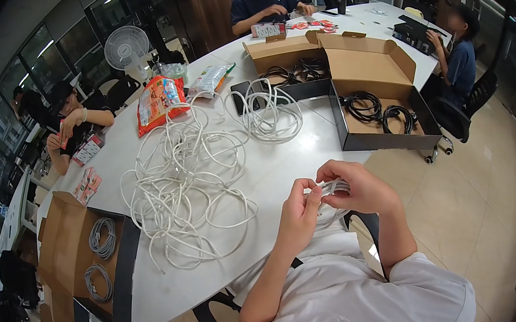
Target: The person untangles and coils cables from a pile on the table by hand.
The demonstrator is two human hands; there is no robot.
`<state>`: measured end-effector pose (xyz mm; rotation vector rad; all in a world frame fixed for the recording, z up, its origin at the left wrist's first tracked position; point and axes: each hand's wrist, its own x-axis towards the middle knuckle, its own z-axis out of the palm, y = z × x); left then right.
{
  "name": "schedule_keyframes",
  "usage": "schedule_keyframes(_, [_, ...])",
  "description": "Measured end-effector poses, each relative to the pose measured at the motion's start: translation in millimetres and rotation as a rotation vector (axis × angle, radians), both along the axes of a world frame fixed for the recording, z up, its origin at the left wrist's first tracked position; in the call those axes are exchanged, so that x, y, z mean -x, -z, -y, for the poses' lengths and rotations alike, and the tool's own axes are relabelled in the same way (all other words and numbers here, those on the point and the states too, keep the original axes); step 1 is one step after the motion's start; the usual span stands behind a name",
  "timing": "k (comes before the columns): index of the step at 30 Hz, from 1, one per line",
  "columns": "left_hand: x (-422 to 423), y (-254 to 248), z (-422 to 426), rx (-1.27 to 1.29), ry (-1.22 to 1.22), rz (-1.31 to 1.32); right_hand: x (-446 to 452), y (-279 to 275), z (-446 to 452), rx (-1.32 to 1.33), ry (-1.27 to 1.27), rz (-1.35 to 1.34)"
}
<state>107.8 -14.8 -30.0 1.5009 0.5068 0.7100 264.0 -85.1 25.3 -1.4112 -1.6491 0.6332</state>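
"While both forearms angle inward from the lower right of the frame, how are the hands posed?"

"They meet just right of centre, below the middle. The left hand (302,212) has its wrist bent slightly and its thumb pointing up against the bent index finger. The right hand (360,188) arches over from the right, knuckles high, thumb beneath."

"And the fingers?"

"Curled close, thumbs and forefingers pinching a coiled white cable (336,188) between the hands. How firmly each one presses, I cannot tell."

"Where is the coil exactly?"

"Just above the lap of the white shirt (348,299), near the edge of the white table (310,160). Its lower loops hang below the hands."

"What is hard to make out?"

"The coil's middle is covered by fingers, and its ends cannot be traced. Left of centre, a tangle of white cable (208,214) overlaps itself too much to follow. Upper centre, looser white loops partly cover a black smartphone (241,102). The red snack packet (159,102) at upper left has lettering too small to read. Dark lens edges cut off the corners, and the shirt runs out of frame at the bottom."
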Motion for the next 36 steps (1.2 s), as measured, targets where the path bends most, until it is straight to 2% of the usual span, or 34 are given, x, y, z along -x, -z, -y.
schedule_keyframes(3, [-0.6, -2.4, -0.9, -0.129, -0.066, -0.081, 9.2, 4.5, 0.7, -0.022, 0.104, 0.165])
schedule_keyframes(7, [-3.0, -1.5, 0.0, -0.234, -0.173, -0.061, 20.3, 9.0, -2.6, -0.069, 0.243, 0.295])
schedule_keyframes(12, [-4.1, -7.9, 0.7, -0.339, -0.287, -0.097, 31.2, 17.1, -10.0, -0.181, 0.374, 0.283])
schedule_keyframes(16, [-5.1, -7.7, 0.7, -0.413, -0.358, -0.031, 39.1, 22.4, -16.8, -0.293, 0.462, 0.229])
schedule_keyframes(22, [-5.6, -9.2, 0.6, -0.304, -0.341, 0.175, 47.7, 26.6, -18.5, -0.477, 0.514, 0.068])
schedule_keyframes(28, [-8.0, -17.3, 9.8, -0.198, -0.343, 0.313, 45.6, 38.7, -20.8, -0.663, 0.458, -0.141])
schedule_keyframes(31, [-6.2, -18.6, 8.9, -0.191, -0.319, 0.291, 42.4, 43.6, -19.0, -0.563, 0.375, -0.386])
schedule_keyframes(34, [-2.5, -18.1, 1.6, -0.155, -0.284, 0.266, 39.1, 31.2, -15.0, -0.302, 0.265, -0.727])
schedule_keyframes(36, [-2.3, -15.9, -2.2, -0.137, -0.247, 0.286, 36.0, 33.7, -14.8, -0.267, 0.237, -0.744])
